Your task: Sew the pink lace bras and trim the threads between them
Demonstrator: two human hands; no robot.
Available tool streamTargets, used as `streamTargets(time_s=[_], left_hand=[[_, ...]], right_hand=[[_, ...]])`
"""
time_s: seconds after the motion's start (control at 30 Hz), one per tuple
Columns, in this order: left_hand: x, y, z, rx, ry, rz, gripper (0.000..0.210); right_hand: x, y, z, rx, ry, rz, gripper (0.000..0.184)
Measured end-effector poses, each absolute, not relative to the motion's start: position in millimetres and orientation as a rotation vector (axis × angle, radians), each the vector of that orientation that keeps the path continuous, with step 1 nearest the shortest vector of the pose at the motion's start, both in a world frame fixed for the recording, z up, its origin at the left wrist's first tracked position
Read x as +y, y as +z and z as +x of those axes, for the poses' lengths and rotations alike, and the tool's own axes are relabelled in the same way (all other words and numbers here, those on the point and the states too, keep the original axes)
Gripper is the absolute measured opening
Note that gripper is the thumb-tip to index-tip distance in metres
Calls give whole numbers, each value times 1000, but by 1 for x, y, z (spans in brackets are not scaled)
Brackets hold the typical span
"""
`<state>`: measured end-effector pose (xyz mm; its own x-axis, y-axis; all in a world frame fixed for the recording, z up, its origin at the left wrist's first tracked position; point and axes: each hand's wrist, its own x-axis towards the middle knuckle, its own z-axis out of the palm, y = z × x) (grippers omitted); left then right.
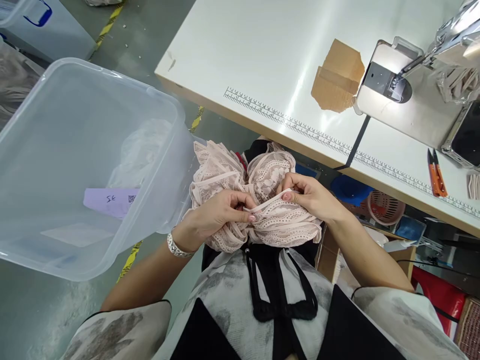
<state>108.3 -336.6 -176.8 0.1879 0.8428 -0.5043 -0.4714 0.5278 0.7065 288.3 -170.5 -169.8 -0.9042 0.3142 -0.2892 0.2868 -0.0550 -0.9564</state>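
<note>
Bundles of pale pink lace pieces (285, 225) lie on my lap, gathered in several ruffled clumps. With thumb and fingers, my left hand (221, 212) pinches the elastic-looking edge of one lace piece near the middle of the pile. My right hand (305, 195) pinches the same edge a little further right, so a short stretch of trim runs between the two hands. More lace bunches are beneath and behind my fingers. A patterned bracelet (178, 245) circles my left wrist.
On the left stands a clear plastic bin (150, 210) holding a purple label (107, 201) and a plastic bag (140, 150). The white table (255, 45) carries a printed ruler, a cardboard piece (337, 77), a sewing machine (423, 95) and orange-handled snips (437, 175). A basket (384, 207) sits underneath.
</note>
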Motion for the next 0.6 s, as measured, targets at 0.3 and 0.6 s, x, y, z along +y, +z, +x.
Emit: streamTargets(time_s=[0.3, 0.6], left_hand=[[-336, -170, 110, 1355, 852, 818, 15], [-341, -175, 127, 1921, 566, 2071, 31]], right_hand=[[-165, -162, 291, -2290, 2126, -444, 32], [-173, -141, 252, -3060, 626, -517, 12]])
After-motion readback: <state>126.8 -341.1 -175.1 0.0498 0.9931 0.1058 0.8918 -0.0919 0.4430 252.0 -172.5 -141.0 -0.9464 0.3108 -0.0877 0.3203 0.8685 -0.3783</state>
